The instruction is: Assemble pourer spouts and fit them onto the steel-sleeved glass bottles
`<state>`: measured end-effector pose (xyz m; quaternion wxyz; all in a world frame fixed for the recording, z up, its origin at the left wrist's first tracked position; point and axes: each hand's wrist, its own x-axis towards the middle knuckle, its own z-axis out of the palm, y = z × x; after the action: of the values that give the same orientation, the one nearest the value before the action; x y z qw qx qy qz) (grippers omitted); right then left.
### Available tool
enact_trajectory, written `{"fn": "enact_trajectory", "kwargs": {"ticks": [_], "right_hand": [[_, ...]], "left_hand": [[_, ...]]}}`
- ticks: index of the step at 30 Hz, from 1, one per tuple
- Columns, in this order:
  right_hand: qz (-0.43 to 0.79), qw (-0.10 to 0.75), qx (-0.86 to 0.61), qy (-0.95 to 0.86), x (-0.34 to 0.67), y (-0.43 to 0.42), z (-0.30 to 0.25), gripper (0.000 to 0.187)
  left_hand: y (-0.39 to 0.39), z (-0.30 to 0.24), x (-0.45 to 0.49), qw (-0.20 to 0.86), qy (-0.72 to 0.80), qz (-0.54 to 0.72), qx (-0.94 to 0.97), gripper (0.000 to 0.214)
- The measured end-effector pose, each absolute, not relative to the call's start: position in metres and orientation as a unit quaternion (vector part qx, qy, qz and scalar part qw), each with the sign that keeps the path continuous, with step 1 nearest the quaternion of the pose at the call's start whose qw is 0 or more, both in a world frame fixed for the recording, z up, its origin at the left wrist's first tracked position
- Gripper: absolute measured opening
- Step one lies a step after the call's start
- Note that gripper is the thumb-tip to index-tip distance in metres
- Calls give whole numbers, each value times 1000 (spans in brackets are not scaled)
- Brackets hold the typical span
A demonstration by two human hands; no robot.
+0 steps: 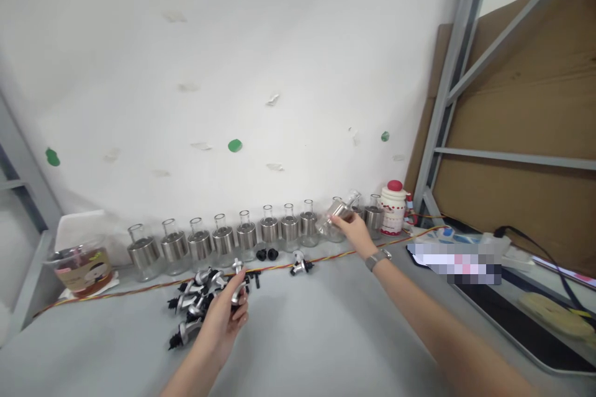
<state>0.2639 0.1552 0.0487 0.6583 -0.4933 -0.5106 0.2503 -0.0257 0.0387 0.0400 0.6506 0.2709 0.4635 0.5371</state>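
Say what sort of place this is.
Probably a workshop: a smooth grey tabletop bearing a row of clear glass bottles with silver metal bands and a heap of black-and-silver spout-like fittings.

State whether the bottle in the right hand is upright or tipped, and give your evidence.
Tipped: the bottle slants, neck up to the right, base lower left, whereas the row of bottles stands upright.

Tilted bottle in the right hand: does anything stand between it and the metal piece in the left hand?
Nothing visible does. Between the bottle and the metal piece, a twisted wire and a few small parts lie low on the table.
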Motion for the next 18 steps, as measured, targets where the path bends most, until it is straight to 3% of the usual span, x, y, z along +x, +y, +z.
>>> {"fn": "enact_trajectory", "kwargs": {"ticks": [9, 18], "right_hand": [[60, 519, -613, -593, 255, 153, 9, 41], [-73, 385, -629, -671, 264, 146, 10, 41]], "left_hand": [[38, 33, -27, 624, 475, 547, 292, 32], [40, 38, -25, 665, 463, 522, 267, 39]]}}
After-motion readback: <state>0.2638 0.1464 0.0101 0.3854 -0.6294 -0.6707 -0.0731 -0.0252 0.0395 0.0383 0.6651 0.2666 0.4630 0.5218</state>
